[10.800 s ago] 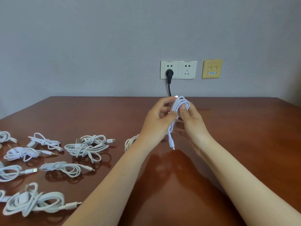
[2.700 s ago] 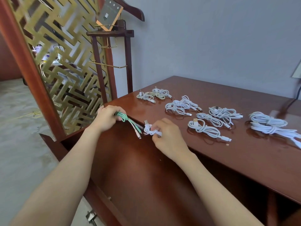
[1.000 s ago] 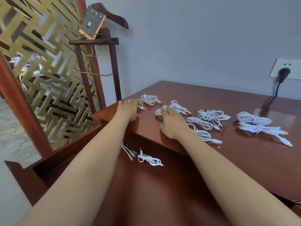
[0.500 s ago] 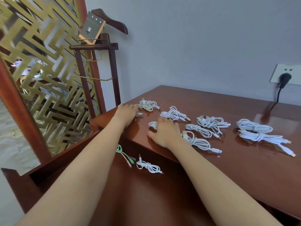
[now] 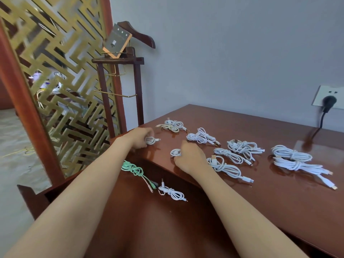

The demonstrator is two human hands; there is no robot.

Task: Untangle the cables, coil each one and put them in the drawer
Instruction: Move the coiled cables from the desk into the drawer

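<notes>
My left hand (image 5: 138,137) grips a small white coiled cable (image 5: 151,140) at the desk's left corner. My right hand (image 5: 190,157) closes on another small white coil (image 5: 175,152) near the desk's front edge. Below the desk edge the open drawer (image 5: 130,216) holds a green coiled cable (image 5: 134,169) and a small white coiled cable (image 5: 173,193). Several more white coiled cables lie on the desk (image 5: 279,192), among them a pair (image 5: 202,137) behind my right hand, one (image 5: 226,167) to its right, and a thick bundle (image 5: 296,161) further right.
A wooden valet stand (image 5: 121,86) with a hanger stands beside the desk's left corner. Behind it is a gold lattice screen (image 5: 55,75) in a red frame. A black plug (image 5: 328,102) sits in a wall socket at the far right, its cord dropping behind the desk.
Both hands have drawn back toward the desk's front edge, each now closed on a small white coil. The view has shifted slightly.
</notes>
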